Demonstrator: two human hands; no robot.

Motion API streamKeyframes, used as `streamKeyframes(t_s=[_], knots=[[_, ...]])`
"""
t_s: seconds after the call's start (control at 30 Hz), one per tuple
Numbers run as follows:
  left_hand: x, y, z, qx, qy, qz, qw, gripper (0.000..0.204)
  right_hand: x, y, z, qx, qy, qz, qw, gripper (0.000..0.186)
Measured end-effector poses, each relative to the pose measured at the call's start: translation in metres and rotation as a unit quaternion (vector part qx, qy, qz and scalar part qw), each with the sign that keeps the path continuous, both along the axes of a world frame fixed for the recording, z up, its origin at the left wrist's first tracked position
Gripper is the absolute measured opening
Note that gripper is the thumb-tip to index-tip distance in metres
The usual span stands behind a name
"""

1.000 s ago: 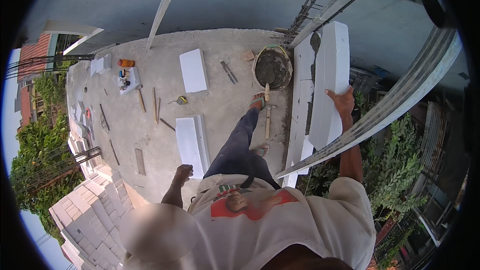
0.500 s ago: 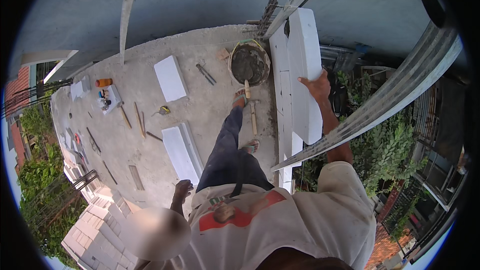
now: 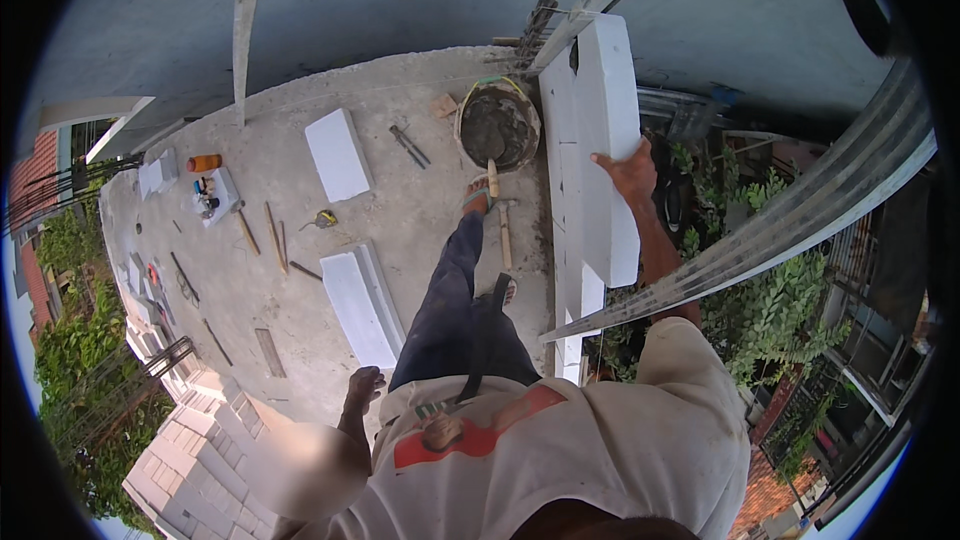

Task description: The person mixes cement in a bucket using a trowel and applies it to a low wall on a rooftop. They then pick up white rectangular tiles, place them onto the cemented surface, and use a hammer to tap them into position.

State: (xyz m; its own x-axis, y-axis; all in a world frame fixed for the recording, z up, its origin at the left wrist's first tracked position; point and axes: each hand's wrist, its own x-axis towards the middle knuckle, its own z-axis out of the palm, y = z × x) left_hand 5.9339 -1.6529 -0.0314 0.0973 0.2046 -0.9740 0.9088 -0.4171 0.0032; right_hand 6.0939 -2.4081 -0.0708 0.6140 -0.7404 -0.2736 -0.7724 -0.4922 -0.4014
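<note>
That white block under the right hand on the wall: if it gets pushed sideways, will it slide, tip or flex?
The block looks rigid, so no flex. It lies long and flat on the wall, so tipping seems unlikely. The right hand alone steadies it, which suggests it is light for its size.

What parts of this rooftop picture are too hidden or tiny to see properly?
Head view, the only one:
- Right hand on the tall white foam-like block: its palm is pressed against the block, so the grip is hidden.
- Round grey mortar bucket: its depth is unclear.
- Small tools near the orange can: too tiny to tell.
- Left hand: fingers small and curled.
</note>
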Motion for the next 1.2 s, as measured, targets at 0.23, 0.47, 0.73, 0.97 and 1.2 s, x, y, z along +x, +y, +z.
streamKeyframes(t_s=[0.23,0.47,0.73,0.97,1.2], knots=[[-0.004,0.003,0.000,-0.011,-0.003,0.006,1.000,0.052,0.007,-0.001,0.001,0.008,0.007,0.003,1.000,0.119],[0.004,0.000,0.000,-0.002,-0.002,0.005,1.000,0.053,0.009,-0.003,0.003,-0.002,0.026,0.007,1.000,0.121],[0.008,-0.002,0.009,-0.001,-0.001,0.012,1.000,0.055,0.015,0.002,0.007,0.011,0.034,0.002,0.999,0.120],[-0.002,0.000,0.006,0.001,0.011,0.012,1.000,0.052,0.006,-0.008,0.001,-0.022,0.020,0.029,0.999,0.122],[-0.005,0.003,-0.006,-0.022,0.009,-0.007,1.000,0.052,0.014,0.003,0.009,0.016,0.049,0.006,0.999,0.124]])
